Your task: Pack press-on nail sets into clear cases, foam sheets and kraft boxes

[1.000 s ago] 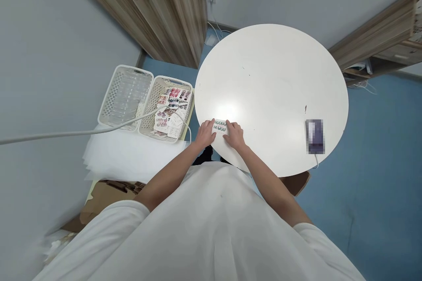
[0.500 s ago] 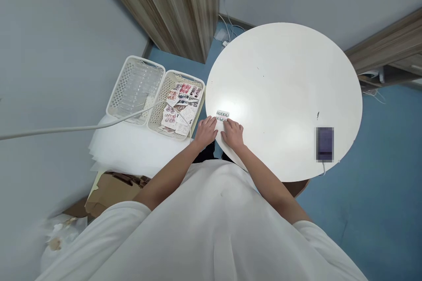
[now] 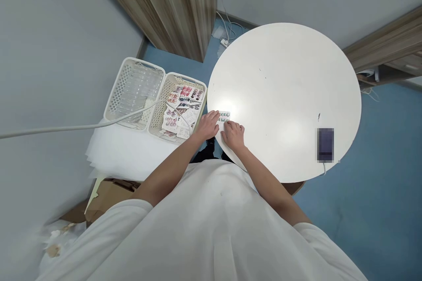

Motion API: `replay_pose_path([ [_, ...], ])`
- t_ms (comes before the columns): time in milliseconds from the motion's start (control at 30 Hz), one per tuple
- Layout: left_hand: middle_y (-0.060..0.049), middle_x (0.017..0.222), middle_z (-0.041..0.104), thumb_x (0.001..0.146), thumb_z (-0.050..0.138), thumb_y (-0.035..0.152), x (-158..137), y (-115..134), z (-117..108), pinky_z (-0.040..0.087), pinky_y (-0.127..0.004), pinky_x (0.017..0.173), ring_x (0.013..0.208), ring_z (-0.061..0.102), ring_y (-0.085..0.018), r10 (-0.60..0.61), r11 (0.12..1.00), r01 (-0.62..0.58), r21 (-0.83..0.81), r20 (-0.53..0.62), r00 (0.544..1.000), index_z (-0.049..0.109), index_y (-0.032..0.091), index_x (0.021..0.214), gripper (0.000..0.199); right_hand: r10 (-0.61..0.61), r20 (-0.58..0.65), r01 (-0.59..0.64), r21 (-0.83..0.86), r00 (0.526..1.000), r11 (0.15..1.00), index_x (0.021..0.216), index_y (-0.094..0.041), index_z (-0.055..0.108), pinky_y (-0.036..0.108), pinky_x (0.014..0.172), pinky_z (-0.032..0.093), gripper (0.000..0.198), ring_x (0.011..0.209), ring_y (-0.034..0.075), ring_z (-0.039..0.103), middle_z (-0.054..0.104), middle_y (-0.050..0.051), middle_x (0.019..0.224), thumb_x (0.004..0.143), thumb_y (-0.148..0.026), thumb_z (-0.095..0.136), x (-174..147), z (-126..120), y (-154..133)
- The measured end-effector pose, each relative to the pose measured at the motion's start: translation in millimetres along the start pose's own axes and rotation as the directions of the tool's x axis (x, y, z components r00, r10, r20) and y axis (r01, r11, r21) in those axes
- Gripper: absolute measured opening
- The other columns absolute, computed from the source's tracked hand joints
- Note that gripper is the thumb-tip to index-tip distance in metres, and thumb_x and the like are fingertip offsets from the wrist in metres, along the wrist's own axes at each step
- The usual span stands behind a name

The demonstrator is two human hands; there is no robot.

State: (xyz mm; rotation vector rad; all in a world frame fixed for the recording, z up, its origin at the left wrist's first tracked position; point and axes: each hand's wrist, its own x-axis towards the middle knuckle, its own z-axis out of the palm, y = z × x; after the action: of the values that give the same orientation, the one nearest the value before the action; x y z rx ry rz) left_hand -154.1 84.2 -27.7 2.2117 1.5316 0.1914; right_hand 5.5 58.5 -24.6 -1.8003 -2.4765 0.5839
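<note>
A small card of green press-on nails [image 3: 224,114] lies on the white round table [image 3: 280,74], near its left edge. The nails sit on it in rows. My left hand [image 3: 209,124] is closed at the card's left side, its fingertips covering that edge. At the card's lower edge, my right hand [image 3: 233,135] rests with bent fingers, the index fingertip touching the card and the thumb apart from it. The undersides of both hands are hidden from above.
Left of the table stands a white basket [image 3: 205,90] with many nail cards, beside another basket [image 3: 108,104] of clear plastic pieces. A white cable [image 3: 66,128] crosses in front of them. White foam sheets [image 3: 128,151] lie below. A dark, blurred-out device [image 3: 325,145] rests at the table's right.
My left hand has moved slightly up and right, now covering more of the card's left side. My right hand stays at the lower edge. The view has shifted a little.
</note>
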Motion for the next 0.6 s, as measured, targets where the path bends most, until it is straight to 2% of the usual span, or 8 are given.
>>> replay_pose_path([
  [333, -0.01, 0.119, 0.056, 0.084, 0.036, 0.024, -10, 7, -4, 0.032, -0.041, 0.097, 0.118, 0.044, -0.025, -0.026, 0.999, 0.025, -0.027, -0.043, 0.999, 0.052, 0.016, 0.118, 0.038, 0.079, -0.057, -0.08, -0.012, 0.995, 0.997, 0.129, -0.013, 0.041, 0.041, 0.089, 0.027, 0.049, 0.115, 0.029, 0.035, 0.04, 0.016, 0.135, 0.086, -0.036, 0.041, 20, -4, 13],
  [467, -0.009, 0.132, 0.048, 0.084, 0.037, 0.026, -1, 6, -5, 0.028, -0.043, 0.101, 0.125, 0.037, -0.025, -0.055, 0.998, 0.054, -0.017, -0.082, 0.995, 0.048, 0.016, 0.123, 0.041, 0.021, -0.069, -0.022, -0.008, 0.997, 1.0, 0.127, -0.016, 0.043, 0.039, 0.09, 0.026, 0.044, 0.114, 0.027, 0.038, 0.044, 0.014, 0.132, 0.089, -0.035, 0.036, 13, -5, 7],
  [600, -0.008, 0.138, 0.042, 0.083, 0.037, 0.025, 9, 4, -4, 0.028, -0.042, 0.101, 0.129, 0.032, -0.024, 0.006, 1.0, -0.007, -0.018, -0.011, 1.0, 0.043, 0.017, 0.128, 0.046, -0.036, -0.012, 0.036, -0.02, 0.999, 0.999, 0.124, -0.017, 0.046, 0.039, 0.089, 0.027, 0.04, 0.111, 0.026, 0.041, 0.047, 0.014, 0.129, 0.088, -0.033, 0.037, 6, -2, 0],
])
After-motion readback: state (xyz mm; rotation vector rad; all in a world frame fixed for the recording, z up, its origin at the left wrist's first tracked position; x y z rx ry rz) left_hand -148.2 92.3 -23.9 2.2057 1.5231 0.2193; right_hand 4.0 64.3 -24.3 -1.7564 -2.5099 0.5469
